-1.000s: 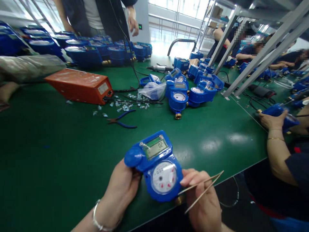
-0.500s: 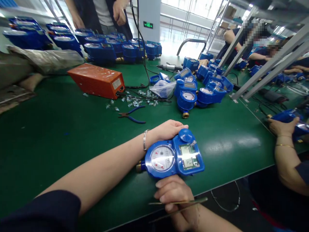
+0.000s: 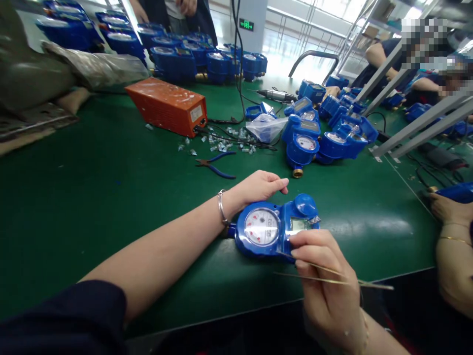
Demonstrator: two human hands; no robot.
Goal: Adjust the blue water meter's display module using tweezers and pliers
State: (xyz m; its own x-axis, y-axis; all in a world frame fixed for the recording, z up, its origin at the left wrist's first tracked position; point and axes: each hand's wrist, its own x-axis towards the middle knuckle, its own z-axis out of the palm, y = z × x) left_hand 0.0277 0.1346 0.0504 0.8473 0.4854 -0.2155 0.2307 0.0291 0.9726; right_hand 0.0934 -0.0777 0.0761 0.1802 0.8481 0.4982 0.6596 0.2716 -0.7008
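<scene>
A blue water meter (image 3: 242,246) lies face up on the green table, its round dial and part of its small display showing, its round blue lid raised. Just behind it is my left hand (image 3: 260,187), thumb and fingers curled together; whether anything is between them I cannot tell. My right hand (image 3: 328,301) is closed around thin metal tweezers (image 3: 380,286), which point left. Its fingertips touch the meter's near right side and cover part of the display.
Blue-handled pliers (image 3: 221,173) lie beyond the meter, near scattered small clear pieces (image 3: 221,144) and an orange box (image 3: 166,106). More blue meters (image 3: 301,148) crowd the back right and back left. A co-worker's arm (image 3: 454,246) is at the right.
My right hand has risen from below the meter to its display side, tweezers still in it. My left hand has come off the meter's far edge. The view has shifted.
</scene>
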